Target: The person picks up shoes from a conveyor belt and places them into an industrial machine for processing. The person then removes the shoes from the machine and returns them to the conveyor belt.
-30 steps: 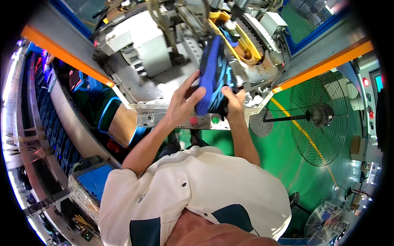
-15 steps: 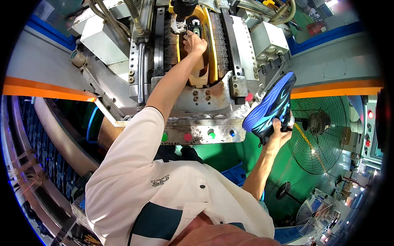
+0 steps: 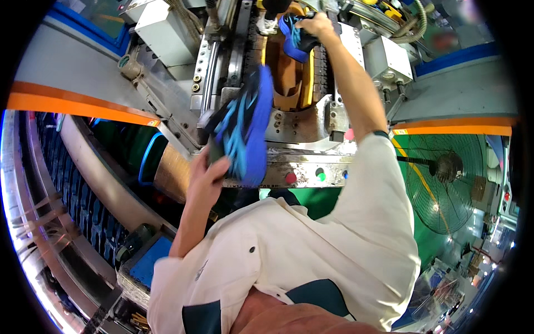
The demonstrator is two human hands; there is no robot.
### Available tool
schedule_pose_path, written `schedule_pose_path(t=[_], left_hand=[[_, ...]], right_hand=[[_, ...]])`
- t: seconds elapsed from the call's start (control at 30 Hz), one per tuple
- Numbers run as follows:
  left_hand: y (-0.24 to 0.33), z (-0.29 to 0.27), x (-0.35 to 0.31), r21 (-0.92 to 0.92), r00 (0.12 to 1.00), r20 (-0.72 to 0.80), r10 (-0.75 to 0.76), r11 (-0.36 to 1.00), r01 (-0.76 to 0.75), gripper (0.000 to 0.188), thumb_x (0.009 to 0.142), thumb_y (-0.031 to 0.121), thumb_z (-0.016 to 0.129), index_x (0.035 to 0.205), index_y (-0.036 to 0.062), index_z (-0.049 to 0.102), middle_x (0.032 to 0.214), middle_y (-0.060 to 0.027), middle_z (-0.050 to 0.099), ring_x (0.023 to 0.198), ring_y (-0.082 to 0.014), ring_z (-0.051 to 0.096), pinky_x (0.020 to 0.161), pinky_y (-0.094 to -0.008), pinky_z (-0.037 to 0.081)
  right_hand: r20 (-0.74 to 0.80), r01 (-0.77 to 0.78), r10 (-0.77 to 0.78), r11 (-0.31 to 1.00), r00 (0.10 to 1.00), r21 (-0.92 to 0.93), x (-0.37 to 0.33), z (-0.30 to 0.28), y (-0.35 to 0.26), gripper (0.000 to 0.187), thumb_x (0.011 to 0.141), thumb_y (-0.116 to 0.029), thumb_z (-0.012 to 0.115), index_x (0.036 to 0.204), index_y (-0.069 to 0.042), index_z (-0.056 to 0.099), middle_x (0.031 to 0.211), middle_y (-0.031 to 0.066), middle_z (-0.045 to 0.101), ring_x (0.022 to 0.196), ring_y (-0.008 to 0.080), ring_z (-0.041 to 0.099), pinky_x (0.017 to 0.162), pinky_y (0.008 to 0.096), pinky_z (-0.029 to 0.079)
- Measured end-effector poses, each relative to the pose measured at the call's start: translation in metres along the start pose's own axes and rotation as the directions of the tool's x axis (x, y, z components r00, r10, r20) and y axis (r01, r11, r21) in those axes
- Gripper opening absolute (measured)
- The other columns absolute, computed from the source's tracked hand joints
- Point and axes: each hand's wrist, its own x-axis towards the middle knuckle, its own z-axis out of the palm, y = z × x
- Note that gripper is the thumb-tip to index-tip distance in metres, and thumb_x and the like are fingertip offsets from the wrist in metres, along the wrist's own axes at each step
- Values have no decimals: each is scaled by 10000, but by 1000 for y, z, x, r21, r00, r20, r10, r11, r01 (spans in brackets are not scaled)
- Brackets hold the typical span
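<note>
- Holding a blue shoe (image 3: 242,131) just left of the machine's brown cradle (image 3: 289,83), the left hand (image 3: 208,175) has its fingers wrapped around the heel end; that grip looks firm enough, and the shoe is best kept clear of the cradle for now.
- Sitting at the middle of the grey metal machine (image 3: 289,128), the cradle carries the second blue shoe piece (image 3: 295,33) at its upper end.
- Reaching over the cradle's top, the right hand (image 3: 317,25) has its fingers curled onto that blue piece; it seems wise to seat it squarely between the yellow side guides (image 3: 309,75) and keep the fingertips away from the clamps.
- Standing well right of the cradle, a green fan (image 3: 445,172) is out of reach.
</note>
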Motion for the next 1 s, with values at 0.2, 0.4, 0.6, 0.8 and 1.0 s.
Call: schedule_pose_path(t=[0.2,0.4,0.6,0.8,1.0], left_hand=[[8,-66,-143,150,887,-295,354,934,-323,565,718,121,660,1208,-76,459,1117,-118,557,1028,-223,539,922,-338,407],[-60,-70,-187,-3,533,-773,344,838,-545,423,700,161,732,1028,22,503,970,-97,567,902,-234,561,823,-389,446],[-68,-55,-183,-83,637,-722,269,881,-466,347,734,206,711,985,24,555,1001,-78,603,909,-223,592,809,-398,473],[-70,-45,-181,-106,664,-695,275,874,-474,346,726,185,724,955,28,517,980,-91,582,904,-228,593,802,-391,486],[-75,-46,-178,-101,643,-706,296,857,-505,406,747,194,703,1024,1,478,994,-120,569,896,-247,595,780,-414,486]], right_hand=[[-258,41,-73,991,963,-129,8,107,-8,575,648,-282,713,1052,10,426,994,188,626,904,315,637,805,409,503],[-390,442,-396,897,831,32,-101,77,-19,686,724,-268,706,1227,34,351,1058,203,519,1037,348,530,835,401,472],[-257,747,-770,387,585,541,-343,139,14,290,676,31,600,945,-77,577,942,116,599,872,298,583,723,364,496],[-154,800,-832,437,533,411,-344,249,44,277,702,-38,616,969,-100,573,919,91,584,798,297,574,684,370,494],[-709,800,-393,420,586,429,-229,-17,-56,227,791,-66,611,982,7,513,841,84,550,673,210,532,632,341,456]])
